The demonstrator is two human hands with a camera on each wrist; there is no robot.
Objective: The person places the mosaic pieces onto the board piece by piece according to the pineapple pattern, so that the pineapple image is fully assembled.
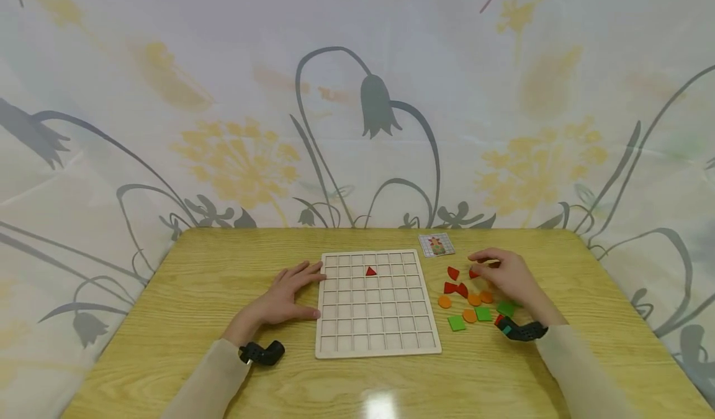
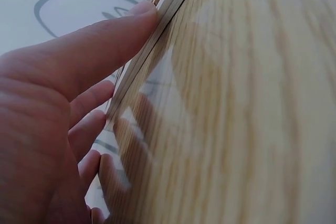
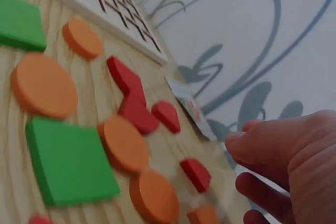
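Note:
A white gridded board (image 1: 380, 354) lies mid-table, with a red triangle (image 1: 371, 271) in an upper cell. My left hand (image 1: 285, 298) rests at the board's left edge, fingers spread; in the left wrist view its thumb (image 2: 105, 43) touches the rim. On the right, my right hand (image 1: 511, 276) hovers with thumb and fingers apart above a red quarter-round piece (image 3: 196, 174), which lies on the table. More red pieces (image 3: 137, 113), orange discs (image 3: 44, 85) and green squares (image 3: 72, 161) lie around it. The inner side of the right fingers is partly hidden.
A small picture card (image 1: 437, 244) with a gridded pattern lies behind the board's far right corner. The wooden table (image 1: 223, 257) ends at a flower-patterned cloth (image 1: 357, 158). A black wrist camera (image 1: 522, 330) sits on the right wrist, close to the green squares.

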